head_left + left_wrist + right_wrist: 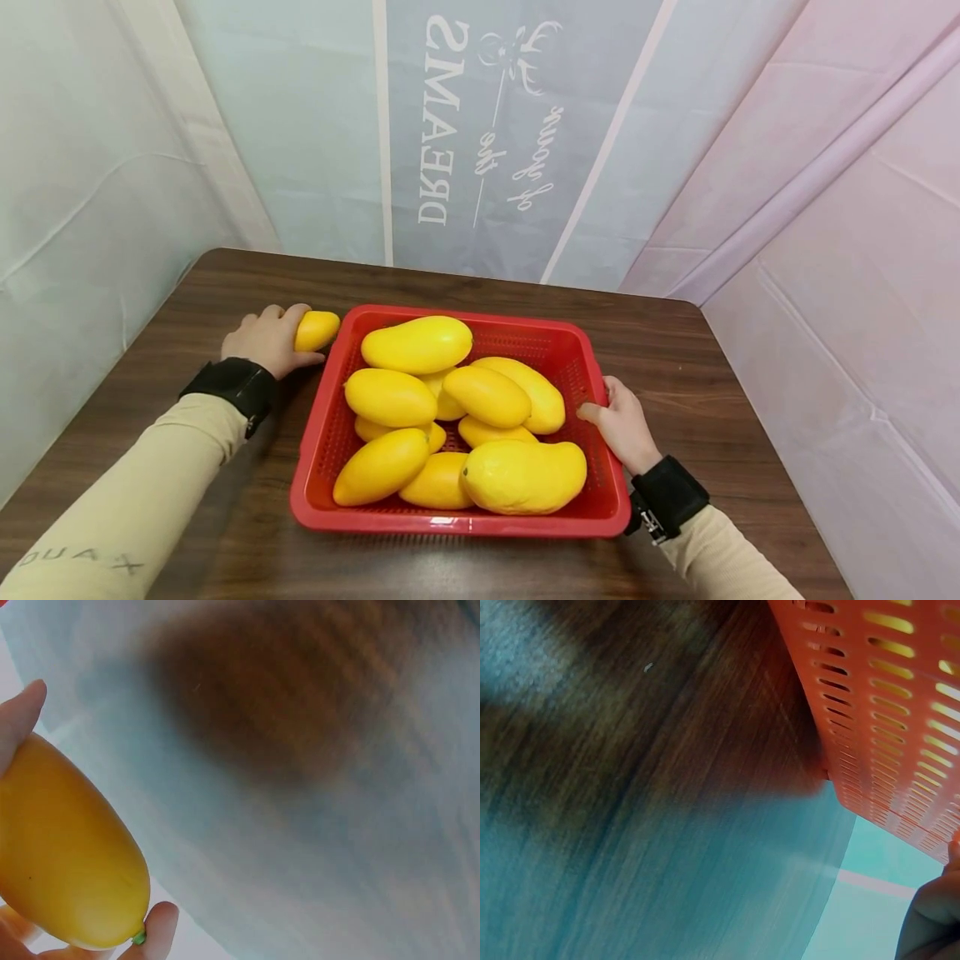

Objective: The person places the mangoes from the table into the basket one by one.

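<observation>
A yellow mango (317,331) is gripped by my left hand (264,340), just outside the basket's left rim. In the left wrist view the fingers and thumb curl round this mango (71,847), whose small green stem end points down. My right hand (626,423) holds the right rim of a red plastic basket (390,523), thumb over the edge. Several yellow mangoes lie piled in the basket, among them a large one (525,477) at the front right and another (417,344) at the back left. The right wrist view shows the basket's slotted side wall (885,712) beside the fingers.
The basket stands on a dark brown wooden table (675,367). Behind the table hangs a blue-grey cloth (502,242) with mirrored white lettering. Pale fabric walls (847,292) close in the left and right sides.
</observation>
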`<state>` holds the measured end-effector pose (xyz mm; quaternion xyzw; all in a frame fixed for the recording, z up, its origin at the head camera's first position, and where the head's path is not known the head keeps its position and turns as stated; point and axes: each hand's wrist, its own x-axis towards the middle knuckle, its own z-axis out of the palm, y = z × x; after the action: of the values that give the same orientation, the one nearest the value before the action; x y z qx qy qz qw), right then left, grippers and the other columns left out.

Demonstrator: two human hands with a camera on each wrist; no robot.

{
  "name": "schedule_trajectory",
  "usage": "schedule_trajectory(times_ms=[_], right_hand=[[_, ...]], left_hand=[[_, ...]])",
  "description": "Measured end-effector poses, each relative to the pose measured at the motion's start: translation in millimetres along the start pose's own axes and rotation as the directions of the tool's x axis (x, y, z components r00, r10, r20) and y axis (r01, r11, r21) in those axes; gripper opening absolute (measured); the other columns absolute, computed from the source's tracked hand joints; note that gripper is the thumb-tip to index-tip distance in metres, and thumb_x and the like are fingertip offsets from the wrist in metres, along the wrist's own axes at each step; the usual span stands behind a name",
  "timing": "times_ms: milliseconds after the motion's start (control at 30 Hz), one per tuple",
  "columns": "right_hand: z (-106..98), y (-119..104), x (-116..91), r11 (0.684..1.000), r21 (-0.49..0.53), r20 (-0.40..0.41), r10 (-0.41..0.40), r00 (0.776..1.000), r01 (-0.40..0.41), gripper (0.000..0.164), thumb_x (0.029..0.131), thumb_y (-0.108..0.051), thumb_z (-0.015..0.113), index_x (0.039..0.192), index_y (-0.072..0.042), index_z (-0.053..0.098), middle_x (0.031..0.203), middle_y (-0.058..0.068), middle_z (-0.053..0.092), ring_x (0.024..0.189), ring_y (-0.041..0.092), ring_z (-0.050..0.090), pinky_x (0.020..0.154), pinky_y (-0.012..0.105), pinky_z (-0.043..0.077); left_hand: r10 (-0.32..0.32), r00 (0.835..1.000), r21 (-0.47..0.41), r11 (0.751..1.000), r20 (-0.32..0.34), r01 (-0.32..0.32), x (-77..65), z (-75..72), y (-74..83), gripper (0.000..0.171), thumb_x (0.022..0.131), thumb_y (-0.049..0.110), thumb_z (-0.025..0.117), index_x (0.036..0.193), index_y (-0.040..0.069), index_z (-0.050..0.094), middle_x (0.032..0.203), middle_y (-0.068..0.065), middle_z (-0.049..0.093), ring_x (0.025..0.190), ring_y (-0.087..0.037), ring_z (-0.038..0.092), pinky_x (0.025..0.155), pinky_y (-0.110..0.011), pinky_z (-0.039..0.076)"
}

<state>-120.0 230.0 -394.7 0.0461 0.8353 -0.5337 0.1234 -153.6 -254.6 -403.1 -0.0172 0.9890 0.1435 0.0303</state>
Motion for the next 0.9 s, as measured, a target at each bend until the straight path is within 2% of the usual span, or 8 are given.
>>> schedule_trajectory(times_ms=[333,500,633,900], right_hand=[[2.6,3.1,-1.5,1.000,0.024,0.002,-0.008,1.000,0.008,0.036,0.093,-0.007,0.056,0.124,0.004,0.040,0.116,0.028,0.062,0.089,0.027,0.074,0.076,0.045,0.062],[3.0,3.9,-2.1,0.999,0.033,0.005,-0.009,1.000,0.009,0.036,0.093,-0.007,0.056,0.124,0.003,0.039,0.117,0.028,0.061,0.089,0.027,0.074,0.076,0.045,0.062],[3.3,4.1,-2.3,1.000,0.029,0.007,-0.005,1.000,0.005,0.037,0.093,-0.008,0.056,0.124,0.003,0.039,0.118,0.028,0.060,0.089,0.027,0.074,0.076,0.045,0.062],[1.9,5.2,-2.3,1.000,0.018,0.005,-0.008,1.000,0.008,0.037,0.094,-0.008,0.056,0.124,0.003,0.039,0.117,0.028,0.061,0.088,0.027,0.074,0.076,0.045,0.062]], left_hand=[[-0.005,0.990,0.010,1.000,-0.142,0.006,5.2,-24.1,-3.2,0.074,0.079,0.047,0.077,0.135,0.010,0.045,0.115,-0.028,0.055,0.091,-0.049,0.055,0.070,-0.065,0.051],[0.005,0.986,0.001,1.000,-0.167,-0.005,2.7,-31.3,1.6,0.072,0.080,0.047,0.075,0.134,0.010,0.046,0.111,-0.027,0.057,0.088,-0.047,0.057,0.068,-0.063,0.052],[0.030,0.983,0.008,1.000,-0.182,-0.029,0.5,-36.6,10.8,0.071,0.081,0.047,0.074,0.135,0.009,0.046,0.109,-0.026,0.059,0.088,-0.044,0.057,0.069,-0.061,0.053],[0.098,0.967,0.019,0.995,-0.233,-0.096,-3.9,-51.3,41.6,0.080,0.082,0.050,0.072,0.141,0.005,0.042,0.113,-0.025,0.063,0.092,-0.043,0.059,0.069,-0.060,0.056]])
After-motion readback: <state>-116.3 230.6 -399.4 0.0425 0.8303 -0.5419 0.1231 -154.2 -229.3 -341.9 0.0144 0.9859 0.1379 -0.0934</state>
